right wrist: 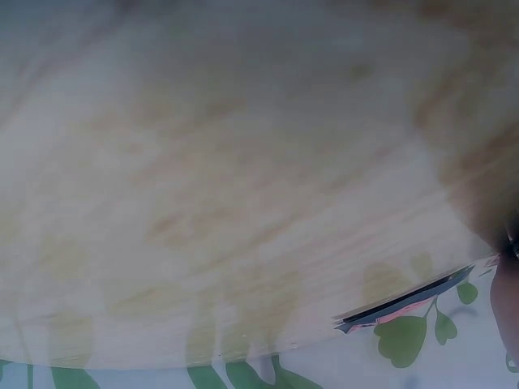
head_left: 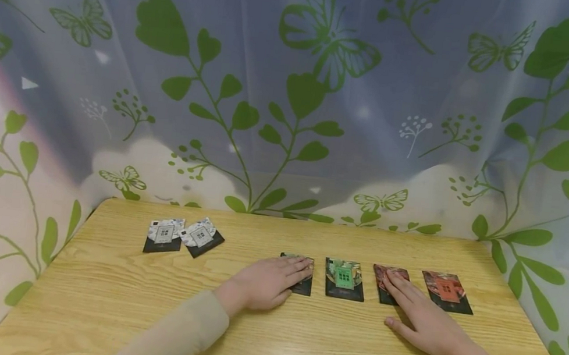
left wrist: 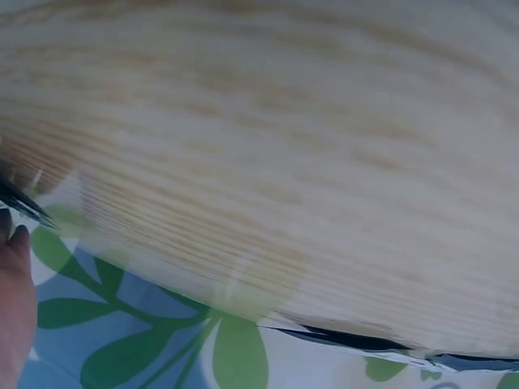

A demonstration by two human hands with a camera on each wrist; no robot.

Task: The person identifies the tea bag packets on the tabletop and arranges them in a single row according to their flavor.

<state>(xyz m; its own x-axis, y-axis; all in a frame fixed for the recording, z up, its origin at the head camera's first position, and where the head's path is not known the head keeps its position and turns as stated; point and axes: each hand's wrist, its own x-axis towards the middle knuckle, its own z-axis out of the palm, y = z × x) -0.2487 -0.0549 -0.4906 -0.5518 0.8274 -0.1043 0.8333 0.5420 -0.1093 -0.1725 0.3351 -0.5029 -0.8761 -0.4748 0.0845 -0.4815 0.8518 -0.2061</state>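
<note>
My left hand (head_left: 266, 282) lies palm down with extended fingers over a green-and-black packet (head_left: 301, 288), covering most of it. In the left wrist view a strip of that hand (left wrist: 15, 304) shows at the left edge, touching a dark packet edge (left wrist: 24, 204). Beside it is a second green packet (head_left: 344, 278), fully visible. My right hand (head_left: 428, 323) rests its straight fingers on a red-and-black packet (head_left: 384, 296), its thumb spread toward the left. Right of that hand, another red packet (head_left: 447, 291) lies flat.
Two white-and-black packets (head_left: 164, 234) lie at the table's back left, their near edges touching or overlapping; which, I cannot tell. The wooden table (head_left: 118, 293) ends at a curtain (head_left: 252, 92) printed with leaves and butterflies, which hangs along the back and sides.
</note>
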